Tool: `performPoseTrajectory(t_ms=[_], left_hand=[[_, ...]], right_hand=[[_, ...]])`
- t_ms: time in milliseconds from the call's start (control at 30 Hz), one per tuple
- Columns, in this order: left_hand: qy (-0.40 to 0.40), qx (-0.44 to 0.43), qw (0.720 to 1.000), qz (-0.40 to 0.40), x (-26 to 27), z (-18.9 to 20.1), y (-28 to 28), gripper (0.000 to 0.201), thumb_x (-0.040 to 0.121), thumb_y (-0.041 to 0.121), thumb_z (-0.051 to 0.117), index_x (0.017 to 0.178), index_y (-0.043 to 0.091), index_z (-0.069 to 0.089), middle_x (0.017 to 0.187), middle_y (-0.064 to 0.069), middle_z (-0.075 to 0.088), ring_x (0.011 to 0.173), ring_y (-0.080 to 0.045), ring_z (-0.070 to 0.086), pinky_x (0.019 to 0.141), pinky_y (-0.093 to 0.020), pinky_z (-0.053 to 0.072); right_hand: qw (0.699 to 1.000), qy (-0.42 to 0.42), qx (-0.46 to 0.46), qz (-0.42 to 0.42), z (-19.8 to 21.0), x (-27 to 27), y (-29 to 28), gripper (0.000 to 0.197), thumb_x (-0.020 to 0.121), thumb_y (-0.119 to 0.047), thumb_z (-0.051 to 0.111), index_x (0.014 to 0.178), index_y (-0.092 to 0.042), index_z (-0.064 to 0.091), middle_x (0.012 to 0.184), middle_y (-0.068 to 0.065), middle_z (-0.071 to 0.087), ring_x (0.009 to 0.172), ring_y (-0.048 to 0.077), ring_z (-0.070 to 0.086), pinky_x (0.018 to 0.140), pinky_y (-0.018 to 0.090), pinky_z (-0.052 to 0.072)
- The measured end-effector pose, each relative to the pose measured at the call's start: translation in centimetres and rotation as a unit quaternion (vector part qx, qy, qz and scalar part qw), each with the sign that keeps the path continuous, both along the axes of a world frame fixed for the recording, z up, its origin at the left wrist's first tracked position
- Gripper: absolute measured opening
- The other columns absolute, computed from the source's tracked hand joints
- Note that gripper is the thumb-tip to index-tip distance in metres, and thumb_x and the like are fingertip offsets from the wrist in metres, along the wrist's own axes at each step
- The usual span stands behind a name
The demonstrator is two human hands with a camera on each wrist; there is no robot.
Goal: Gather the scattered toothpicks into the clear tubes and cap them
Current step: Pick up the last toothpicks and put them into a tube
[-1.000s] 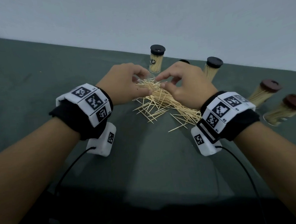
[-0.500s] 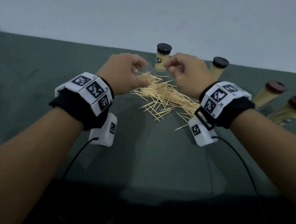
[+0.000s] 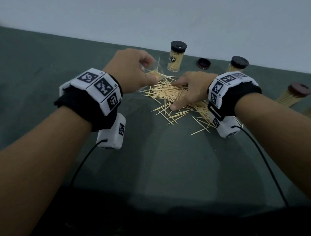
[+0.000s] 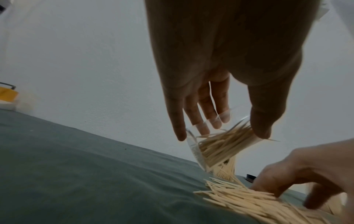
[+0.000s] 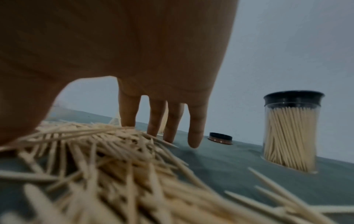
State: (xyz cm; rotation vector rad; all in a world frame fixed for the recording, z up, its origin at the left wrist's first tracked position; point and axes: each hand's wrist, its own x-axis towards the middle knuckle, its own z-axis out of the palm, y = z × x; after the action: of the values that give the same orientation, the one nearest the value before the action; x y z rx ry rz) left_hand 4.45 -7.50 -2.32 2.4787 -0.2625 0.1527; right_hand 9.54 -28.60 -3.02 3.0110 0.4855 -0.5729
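The left hand (image 3: 127, 71) is gripping an open clear tube (image 4: 216, 145) between fingers and thumb; the tube is tilting, partly filled with toothpicks, its mouth pointing toward 2 o'clock in the left wrist view. The right hand (image 3: 188, 90) is lying with spread, straight fingers on the pile (image 3: 169, 95) of loose toothpicks, holding nothing. The pile is lying at the middle of the green table (image 3: 32, 72), between both hands.

At 12 o'clock from the pile a full tube with black cap (image 3: 176, 58) is standing upright. At 1 o'clock a loose cap (image 3: 204, 63) is lying flat, and a second black-capped tube (image 3: 238, 64) is standing just beyond the right wrist. At 3 o'clock two tubes with brown caps (image 3: 298, 90) are standing full near the table edge.

The right wrist view is showing the second tube (image 5: 289, 133) packed tightly to the cap, and the little finger (image 5: 195, 128) not touching the pile. The head view is hiding the held tube's contents mostly behind the left hand.
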Motion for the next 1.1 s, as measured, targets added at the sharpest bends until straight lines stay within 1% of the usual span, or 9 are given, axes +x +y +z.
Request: performPoseTrajectory(t_ms=[233,367,433,533,633,700,767,900,1100], left_hand=[[0.001,0.004,1.0,-0.005,-0.3,-0.1,-0.4,0.047,0.079,0.042,0.076,0.12,0.023,0.065,0.109,0.012,0.063,0.099,-0.006,0.06,0.081,-0.019,0.04],[0.002,0.006,1.0,-0.007,-0.5,-0.3,-0.6,0.049,0.077,0.042,0.077,0.12,0.022,0.065,0.11,0.01,0.064,0.098,-0.006,0.06,0.08,-0.018,0.04],[0.002,0.008,1.0,-0.006,-0.6,-0.3,-0.6,0.048,0.077,0.042,0.077,0.12,0.023,0.065,0.11,0.01,0.064,0.098,-0.007,0.061,0.081,-0.018,0.041],[0.0,0.018,1.0,-0.009,-0.6,-0.3,-0.8,0.048,0.078,0.041,0.077,0.12,0.023,0.065,0.111,0.01,0.064,0.1,-0.007,0.061,0.083,-0.02,0.042],[0.0,0.019,1.0,-0.01,-0.6,-0.4,-0.8,0.048,0.077,0.042,0.077,0.119,0.024,0.065,0.111,0.01,0.064,0.1,-0.007,0.061,0.082,-0.02,0.042],[0.001,0.017,1.0,-0.008,-0.6,-0.5,-0.8,0.048,0.077,0.042,0.078,0.119,0.025,0.065,0.112,0.01,0.064,0.1,-0.007,0.06,0.083,-0.02,0.042],[0.0,0.018,1.0,-0.007,-0.5,-0.5,-0.8,0.048,0.076,0.042,0.078,0.12,0.024,0.065,0.113,0.01,0.064,0.1,-0.007,0.06,0.083,-0.02,0.042],[-0.001,0.021,1.0,-0.008,-0.5,-0.6,-1.0,0.049,0.076,0.041,0.079,0.12,0.024,0.065,0.114,0.009,0.064,0.1,-0.008,0.061,0.083,-0.02,0.042],[-0.002,0.026,1.0,-0.016,-0.6,-0.8,-1.1,0.049,0.076,0.04,0.079,0.12,0.024,0.065,0.115,0.008,0.063,0.102,-0.008,0.06,0.083,-0.02,0.041]], right_hand=[[0.998,-0.048,0.005,0.033,-0.4,-1.4,-1.2,0.071,0.08,-0.06,0.067,0.143,-0.034,0.044,0.142,-0.002,0.05,0.126,0.023,0.05,0.099,0.037,0.041],[0.997,-0.056,0.037,0.043,-0.2,-2.2,-1.5,0.068,0.082,-0.052,0.07,0.143,-0.036,0.045,0.138,-0.001,0.048,0.115,0.018,0.051,0.09,0.029,0.038],[0.997,-0.052,0.051,0.04,0.0,-2.5,-1.6,0.069,0.083,-0.038,0.072,0.145,-0.037,0.04,0.144,-0.001,0.04,0.117,0.017,0.05,0.093,0.028,0.04],[0.997,-0.044,0.049,0.028,0.1,-2.7,-1.7,0.075,0.083,-0.014,0.064,0.148,-0.035,0.032,0.148,0.004,0.038,0.125,0.024,0.049,0.102,0.038,0.045],[0.998,-0.054,0.039,-0.009,0.1,-2.9,-1.9,0.075,0.086,-0.029,0.066,0.151,-0.026,0.028,0.148,0.006,0.042,0.13,0.026,0.046,0.104,0.036,0.042],[0.998,-0.047,0.037,-0.023,-0.1,-2.9,-2.0,0.08,0.083,-0.052,0.067,0.15,-0.026,0.032,0.148,0.003,0.045,0.133,0.025,0.044,0.104,0.035,0.038],[0.998,-0.05,0.03,-0.014,-0.2,-3.0,-1.8,0.08,0.079,-0.061,0.067,0.147,-0.027,0.04,0.145,0.0,0.049,0.132,0.023,0.046,0.102,0.033,0.038],[0.995,-0.077,0.058,-0.003,-0.4,-3.0,-1.2,0.056,0.086,-0.043,0.069,0.138,-0.027,0.054,0.131,0.0,0.061,0.12,0.02,0.055,0.095,0.027,0.041],[0.993,-0.088,0.07,0.022,-0.2,-3.0,-1.1,0.028,0.092,-0.029,0.064,0.119,-0.031,0.069,0.104,0.0,0.071,0.098,0.02,0.062,0.087,0.033,0.051]])
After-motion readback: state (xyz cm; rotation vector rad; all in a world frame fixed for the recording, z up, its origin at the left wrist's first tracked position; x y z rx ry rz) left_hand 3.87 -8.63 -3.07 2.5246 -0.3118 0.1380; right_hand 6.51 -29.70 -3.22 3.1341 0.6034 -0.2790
